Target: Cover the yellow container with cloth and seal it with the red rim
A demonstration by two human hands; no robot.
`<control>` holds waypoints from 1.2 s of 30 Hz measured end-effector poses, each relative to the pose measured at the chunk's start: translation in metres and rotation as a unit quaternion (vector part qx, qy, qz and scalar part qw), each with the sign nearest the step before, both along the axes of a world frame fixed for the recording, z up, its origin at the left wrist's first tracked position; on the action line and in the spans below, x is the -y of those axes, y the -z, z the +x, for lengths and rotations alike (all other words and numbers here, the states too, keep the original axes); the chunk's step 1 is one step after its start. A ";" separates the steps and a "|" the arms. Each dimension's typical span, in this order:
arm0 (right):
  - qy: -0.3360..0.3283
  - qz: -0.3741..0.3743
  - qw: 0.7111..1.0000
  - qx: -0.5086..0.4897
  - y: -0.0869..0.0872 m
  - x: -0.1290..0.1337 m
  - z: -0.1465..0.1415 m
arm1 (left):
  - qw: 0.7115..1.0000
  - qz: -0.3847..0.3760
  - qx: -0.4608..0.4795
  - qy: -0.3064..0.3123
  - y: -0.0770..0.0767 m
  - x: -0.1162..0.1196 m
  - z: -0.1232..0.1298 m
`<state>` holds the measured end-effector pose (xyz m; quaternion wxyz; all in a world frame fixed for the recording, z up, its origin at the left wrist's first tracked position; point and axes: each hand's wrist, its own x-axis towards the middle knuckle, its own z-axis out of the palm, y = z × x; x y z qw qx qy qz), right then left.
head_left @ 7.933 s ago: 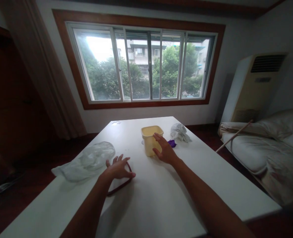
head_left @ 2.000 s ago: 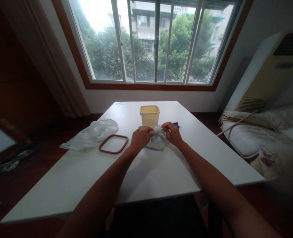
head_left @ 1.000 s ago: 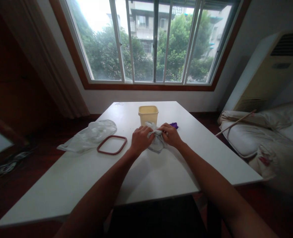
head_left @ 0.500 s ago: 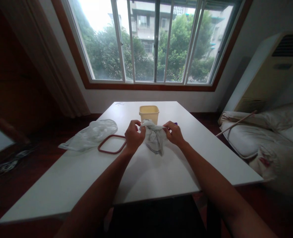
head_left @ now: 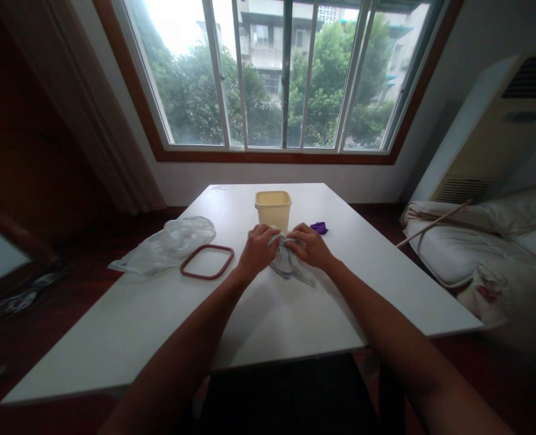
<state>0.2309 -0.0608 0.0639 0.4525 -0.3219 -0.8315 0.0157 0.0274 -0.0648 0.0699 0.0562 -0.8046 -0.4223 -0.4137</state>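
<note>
A crumpled, pale grey-white plastic bag (head_left: 286, 266) hangs bunched between my hands above the white table, its loose end pointing down. My left hand (head_left: 259, 248) is closed on its upper left part. Close beside it, my right hand (head_left: 312, 244) grips the upper right part, fingers curled in. The bunched top is partly covered by my fingers. Just behind my hands stands a cream-yellow square bin (head_left: 273, 208), upright, its lower part hidden by them. To the left lies a flat reddish-brown rounded-square ring (head_left: 207, 277).
A crumpled clear plastic bag (head_left: 168, 244) lies at the table's left edge. Right of my hands is a small purple bundle (head_left: 319, 228). The white table (head_left: 290, 326) has its near edge by my lap. A covered sofa (head_left: 440, 248) with a stick stands to the right.
My hands have come closer together, gathering the grey-white bag into a tighter bunch. The purple bundle, mostly hidden before, now shows beside my right hand.
</note>
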 end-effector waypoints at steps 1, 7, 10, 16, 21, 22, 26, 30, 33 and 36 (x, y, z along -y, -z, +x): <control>0.004 0.000 1.000 -0.009 0.000 -0.001 0.001 | 1.000 0.002 0.008 0.007 -0.001 0.001 0.000; 0.068 0.026 0.993 -0.093 -0.002 -0.008 0.010 | 0.994 0.014 0.075 -0.080 -0.011 0.000 -0.011; 0.115 0.025 0.981 -0.153 -0.001 -0.013 0.017 | 0.980 0.010 0.133 -0.148 -0.015 -0.007 -0.023; 0.155 -0.079 0.953 -0.247 0.009 -0.027 0.033 | 0.951 -0.060 0.189 -0.238 -0.019 -0.019 -0.050; 0.153 -0.132 0.955 -0.218 0.010 -0.030 0.035 | 0.951 -0.032 0.129 -0.280 -0.016 -0.022 -0.052; 0.149 -0.135 0.956 -0.214 0.010 -0.029 0.034 | 0.955 -0.018 0.116 -0.273 -0.015 -0.022 -0.051; 0.102 -0.153 0.958 -0.221 0.008 -0.028 0.030 | 0.975 0.000 0.065 -0.214 -0.010 -0.022 -0.044; 0.066 -0.169 0.933 -0.310 0.006 -0.030 0.033 | 0.973 -0.049 0.057 -0.219 -0.008 -0.023 -0.044; 0.078 -0.178 0.890 -0.413 0.001 -0.033 0.041 | 0.959 -0.080 0.111 -0.247 -0.010 -0.024 -0.050; 0.105 -0.178 0.845 -0.492 -0.003 -0.037 0.048 | 0.946 -0.099 0.185 -0.247 -0.014 -0.027 -0.057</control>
